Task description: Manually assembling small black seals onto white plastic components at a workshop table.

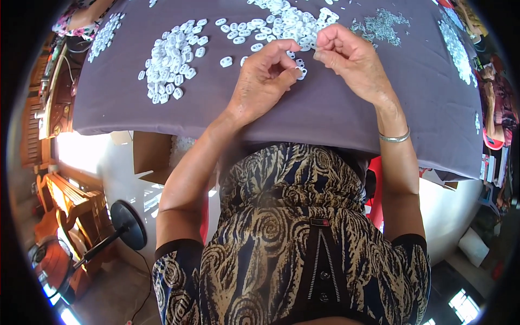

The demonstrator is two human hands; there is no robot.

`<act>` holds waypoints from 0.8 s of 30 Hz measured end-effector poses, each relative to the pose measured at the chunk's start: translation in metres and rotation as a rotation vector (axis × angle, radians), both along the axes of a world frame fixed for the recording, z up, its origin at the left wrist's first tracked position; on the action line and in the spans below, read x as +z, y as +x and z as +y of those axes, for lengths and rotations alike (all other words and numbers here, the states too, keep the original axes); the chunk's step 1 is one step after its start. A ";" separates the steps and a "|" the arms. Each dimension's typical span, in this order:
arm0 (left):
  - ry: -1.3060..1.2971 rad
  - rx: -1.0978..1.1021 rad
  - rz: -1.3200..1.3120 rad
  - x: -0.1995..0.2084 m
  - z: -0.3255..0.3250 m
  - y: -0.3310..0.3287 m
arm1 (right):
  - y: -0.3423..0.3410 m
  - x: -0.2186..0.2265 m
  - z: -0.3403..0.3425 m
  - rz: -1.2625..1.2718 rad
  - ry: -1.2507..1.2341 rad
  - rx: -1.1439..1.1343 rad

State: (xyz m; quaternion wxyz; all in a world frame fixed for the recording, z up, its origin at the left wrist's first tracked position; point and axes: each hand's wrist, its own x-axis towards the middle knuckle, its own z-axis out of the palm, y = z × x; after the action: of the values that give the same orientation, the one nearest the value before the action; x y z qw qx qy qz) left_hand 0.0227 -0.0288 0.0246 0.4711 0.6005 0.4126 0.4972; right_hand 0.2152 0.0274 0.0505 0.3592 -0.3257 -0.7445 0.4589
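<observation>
My left hand (264,81) is raised over the near part of the table, thumb and forefinger curled toward each other. At its fingertips is a small white plastic piece with two holes (302,74), partly hidden by the thumb. Close by on the right, my right hand (351,62) has its thumb and fingertips pinched together. Whatever sits in that pinch is too small to make out. Just beyond both hands lies a loose heap of similar white pieces (295,26), with a few strays reaching toward the left hand.
A dark purple-grey cloth covers the table (216,103). Another white heap (170,62) lies to the left, and small thin metal parts (382,27) are scattered to the far right. A person's arm (86,13) shows at the far left edge. A black fan stand (129,225) stands on the floor.
</observation>
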 end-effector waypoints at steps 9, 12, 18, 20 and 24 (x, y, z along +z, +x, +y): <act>-0.028 -0.038 0.018 0.000 -0.001 0.001 | -0.006 0.004 -0.008 -0.184 0.051 0.055; -0.012 -0.039 0.049 -0.001 0.000 0.001 | -0.005 0.004 -0.008 -0.211 0.075 0.058; 0.005 -0.033 0.097 -0.001 0.000 0.000 | -0.006 0.004 -0.009 -0.214 0.078 0.090; 0.016 -0.034 0.085 -0.001 0.000 0.000 | -0.006 0.003 -0.008 -0.218 0.081 0.099; 0.020 -0.031 0.092 0.000 0.000 0.000 | -0.006 0.001 -0.008 -0.170 0.043 0.098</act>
State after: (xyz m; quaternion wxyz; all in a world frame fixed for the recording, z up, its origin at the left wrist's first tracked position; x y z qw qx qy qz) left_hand 0.0227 -0.0289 0.0243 0.4531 0.6338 0.4196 0.4658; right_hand 0.2096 0.0198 0.0517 0.2785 -0.3190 -0.7970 0.4306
